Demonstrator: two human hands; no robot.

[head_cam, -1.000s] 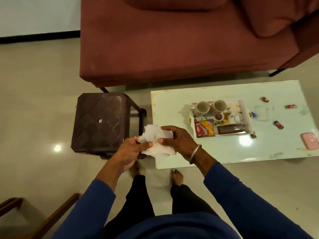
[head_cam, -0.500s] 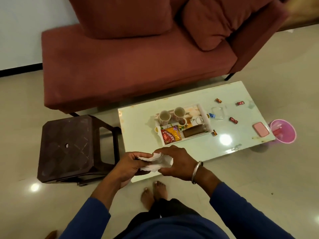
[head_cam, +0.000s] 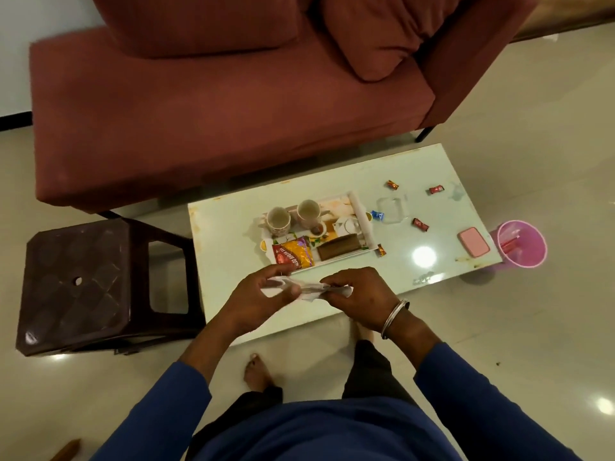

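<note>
Compared with a second ago, the white tissue (head_cam: 307, 291) is looking smaller and more crushed, and both hands are now hanging over the near edge of the table (head_cam: 226, 267), in the middle of the frame. The left hand (head_cam: 263, 297) is pinching the tissue's left end with curled fingers, and the right hand (head_cam: 359, 297) is gripping its right end. Just above them a tray (head_cam: 362, 221) is carrying two cups (head_cam: 279, 218) and a snack packet (head_cam: 294, 256). Wrapped sweets (head_cam: 420, 225) are lying further right, a pink bin (head_cam: 522, 244) is standing at the right edge, and a dark stool (head_cam: 66, 261) at the left.
</note>
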